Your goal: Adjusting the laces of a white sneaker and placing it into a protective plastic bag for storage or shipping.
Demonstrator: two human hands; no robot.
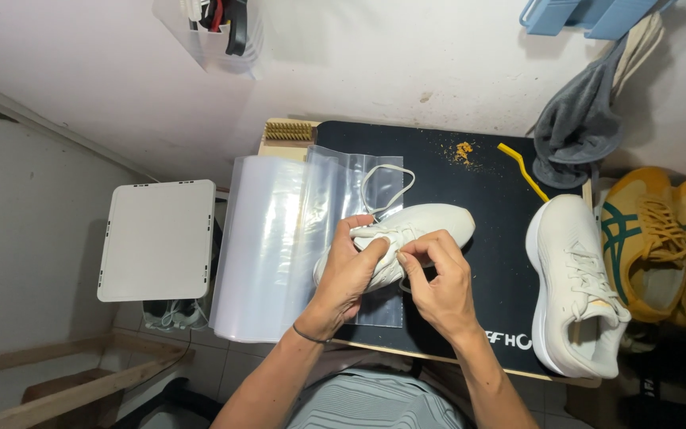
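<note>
A white sneaker [430, 224] lies on its side on a clear plastic bag [335, 199] over the black mat [478, 199]. My left hand [352, 268] grips the sneaker's upper near the laces. Beside it, my right hand [438, 274] pinches a white shoelace at the eyelets. A loop of that shoelace [387, 184] trails onto the plastic bag behind the shoe. The second white sneaker [577, 286] stands laced at the right edge of the mat, apart from both hands.
A yellow toothbrush [522, 170] and orange-brown crumbs [463, 151] lie at the back of the mat. A bristle brush [288, 131] sits at the back left corner. Grey cloth [577, 127], yellow sneakers [660, 238] right; white box [157, 238] left.
</note>
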